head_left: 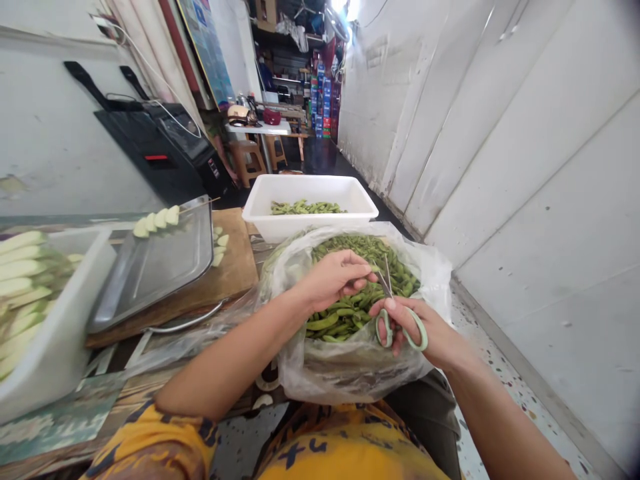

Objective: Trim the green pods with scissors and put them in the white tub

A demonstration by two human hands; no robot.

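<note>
A clear plastic bag (350,363) full of green bean pods (345,317) rests on my lap. My left hand (333,277) is over the bag, fingers pinched on a pod (367,275). Just right of it, my right hand (420,330) grips pale green-handled scissors (400,320) with fingers through the loops. The blades point up toward the pod in my left hand. Beyond the bag stands a white tub (310,200) with a thin layer of pods at its bottom.
A metal tray (155,267) with skewered pale slices lies on a wooden board (227,267) at left. A white bin (55,340) of cut pale vegetable sticks stands at far left. A white wall (525,167) runs close on the right; a narrow aisle leads back to stools and shelves.
</note>
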